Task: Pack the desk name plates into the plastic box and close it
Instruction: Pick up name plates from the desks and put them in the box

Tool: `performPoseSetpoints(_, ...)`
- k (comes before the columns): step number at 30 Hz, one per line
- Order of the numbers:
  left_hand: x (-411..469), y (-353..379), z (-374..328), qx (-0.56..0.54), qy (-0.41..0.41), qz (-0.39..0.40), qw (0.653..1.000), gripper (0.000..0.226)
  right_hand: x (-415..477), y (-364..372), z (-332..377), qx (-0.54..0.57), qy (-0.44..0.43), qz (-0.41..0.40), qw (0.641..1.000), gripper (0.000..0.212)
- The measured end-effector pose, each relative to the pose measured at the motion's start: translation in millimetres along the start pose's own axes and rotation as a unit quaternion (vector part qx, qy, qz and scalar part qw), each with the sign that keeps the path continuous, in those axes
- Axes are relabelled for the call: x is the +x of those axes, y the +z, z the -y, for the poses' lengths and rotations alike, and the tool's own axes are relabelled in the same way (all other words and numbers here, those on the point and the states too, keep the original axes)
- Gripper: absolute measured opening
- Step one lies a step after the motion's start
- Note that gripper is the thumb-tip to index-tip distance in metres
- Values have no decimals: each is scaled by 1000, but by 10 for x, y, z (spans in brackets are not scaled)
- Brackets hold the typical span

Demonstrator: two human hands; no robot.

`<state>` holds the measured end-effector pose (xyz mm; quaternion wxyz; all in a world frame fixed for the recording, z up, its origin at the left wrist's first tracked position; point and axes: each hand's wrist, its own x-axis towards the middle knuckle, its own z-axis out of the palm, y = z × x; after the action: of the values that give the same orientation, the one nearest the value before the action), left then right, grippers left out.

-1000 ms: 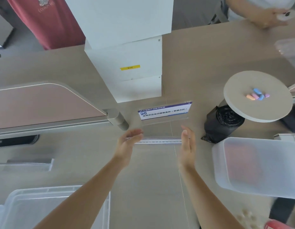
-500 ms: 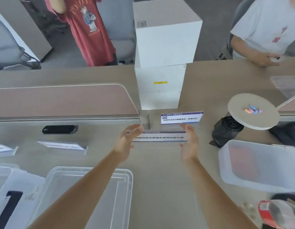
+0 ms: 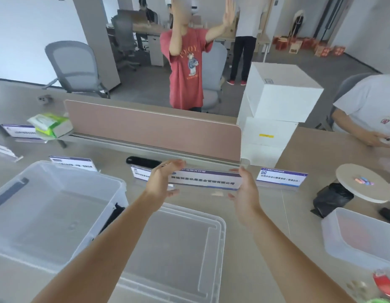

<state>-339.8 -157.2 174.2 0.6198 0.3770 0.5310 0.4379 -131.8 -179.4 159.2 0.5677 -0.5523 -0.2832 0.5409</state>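
A clear acrylic desk name plate [image 3: 206, 179] with a white card and dark print is lifted off the desk, held by its two ends between my left hand [image 3: 160, 182] and my right hand [image 3: 245, 192]. The open translucent plastic box [image 3: 56, 213] stands at the near left, and its lid [image 3: 178, 250] lies flat beside it under my forearms. More name plates stand on the desk: one at the right [image 3: 280, 178], one partly behind my left hand [image 3: 140, 172], one behind the box [image 3: 72, 162] and one at the far left [image 3: 20, 130].
A pink desk divider [image 3: 152, 130] and stacked white boxes [image 3: 275, 110] stand behind. A round board with chalk pieces [image 3: 362, 182] on a black roll, and another plastic tub [image 3: 362, 237], are at the right. People stand and sit beyond the desk.
My hands have closed on the ends of the name plate and raised it off the desk. My view has tilted up and swung left, bringing the open box and lid into sight.
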Motion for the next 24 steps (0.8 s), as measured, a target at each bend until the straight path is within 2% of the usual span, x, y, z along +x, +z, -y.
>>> performPoseSetpoints(4, -405, -641, -158, -12, 7, -14, 1000, 39, -326, 587, -14, -15, 14, 13, 1000, 19)
performPoseSetpoints(7, -634, -1034, -278, -35, 14, -59, 998, 41, -504, 1002, -35, -25, 20, 54, 998, 28)
performPoseSetpoints(14, -794, -1860, -523, -65, 31, -154, 985, 12, -553, 1831, -187, -72, 31, 162, 984, 32)
performPoseSetpoints(15, -791, -1947, -561, -61, 30, -164, 984, 11, -535, 1944, -202, -77, 41, 180, 980, 37)
performPoseSetpoints(17, -798, -2104, -626, -56, 26, -189, 980, 12, -476, 2178, -246, -73, 58, 207, 974, 63)
performPoseSetpoints(18, -792, -2194, -646, -54, 26, -202, 977, 17, -427, 2287, -279, -66, 69, 217, 971, 77)
performPoseSetpoints(19, -781, -2284, -665, -55, 21, -219, 974, 24, -401, 2393, -302, -64, 78, 226, 969, 82)
performPoseSetpoints(20, -768, -2380, -676, -51, 14, -232, 971, 31, -381, 2499, -329, -70, 79, 237, 966, 73)
performPoseSetpoints(22, -757, -2620, -699, -31, 2, -236, 971, 44, -350, 2722, -388, -87, 68, 251, 962, 35)
performPoseSetpoints(24, -807, -2874, -719, 30, -23, -219, 975, 55, -340, 2954, -422, -106, 51, 251, 961, 30)
